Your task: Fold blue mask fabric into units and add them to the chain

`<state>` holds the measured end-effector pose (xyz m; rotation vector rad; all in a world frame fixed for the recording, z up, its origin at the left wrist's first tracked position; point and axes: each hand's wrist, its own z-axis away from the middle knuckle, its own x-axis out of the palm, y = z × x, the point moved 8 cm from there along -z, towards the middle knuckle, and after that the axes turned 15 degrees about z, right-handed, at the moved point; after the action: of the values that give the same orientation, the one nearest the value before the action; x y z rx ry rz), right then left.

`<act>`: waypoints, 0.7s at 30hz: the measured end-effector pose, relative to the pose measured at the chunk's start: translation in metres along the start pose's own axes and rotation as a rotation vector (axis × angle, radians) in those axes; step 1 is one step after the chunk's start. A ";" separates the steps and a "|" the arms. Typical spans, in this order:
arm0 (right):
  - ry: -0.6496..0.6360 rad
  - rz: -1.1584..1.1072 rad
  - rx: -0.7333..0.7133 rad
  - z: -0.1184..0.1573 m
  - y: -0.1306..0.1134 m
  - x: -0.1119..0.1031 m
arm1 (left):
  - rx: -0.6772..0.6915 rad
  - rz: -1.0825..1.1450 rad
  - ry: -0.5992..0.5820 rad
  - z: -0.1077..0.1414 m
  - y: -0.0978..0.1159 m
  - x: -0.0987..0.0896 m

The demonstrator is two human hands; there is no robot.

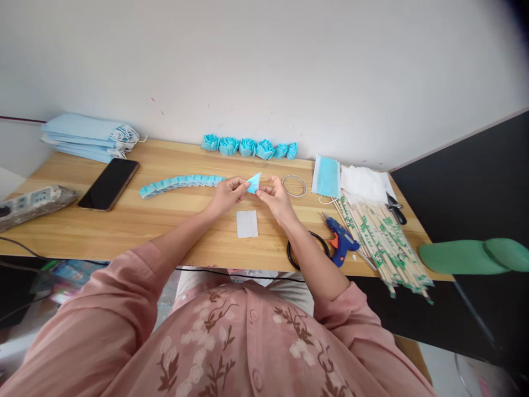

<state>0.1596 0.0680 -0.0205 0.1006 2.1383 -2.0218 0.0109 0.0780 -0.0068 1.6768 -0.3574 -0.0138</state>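
Observation:
Between my two hands is a small blue piece of mask fabric (253, 183), folded into a triangle and raised over the table. My left hand (230, 193) pinches its left side with thumb and fingers. On the other side, my right hand (276, 199) grips the lower right corner between thumb and forefinger. A pale square of fabric (247, 224) lies flat on the wood just below my hands. To the left runs a curved row of overlapping folded blue pieces (177, 184), its right end close by my left hand. Several blue fabric roses (247, 147) line the wall behind.
On the left are stacked face masks (82, 135), a phone (109, 184) and a power strip (37, 204). Right of my hands lie a ring (295, 186), a mask (326, 176), a blue glue gun (341, 240), wrapped chopsticks (384, 242) and a green bottle (463, 257). A cable follows the front edge.

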 end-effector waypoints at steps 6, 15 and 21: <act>-0.026 0.071 -0.118 0.001 -0.008 0.002 | -0.005 0.009 0.016 0.000 0.002 0.000; -0.006 0.037 -0.070 0.002 -0.007 0.000 | 0.006 -0.005 0.000 0.000 0.001 -0.001; 0.018 0.015 -0.039 0.000 -0.002 -0.001 | 0.019 -0.053 -0.026 0.000 0.000 0.002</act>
<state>0.1599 0.0681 -0.0180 0.1288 2.1799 -1.9777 0.0124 0.0779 -0.0061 1.7060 -0.3336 -0.0715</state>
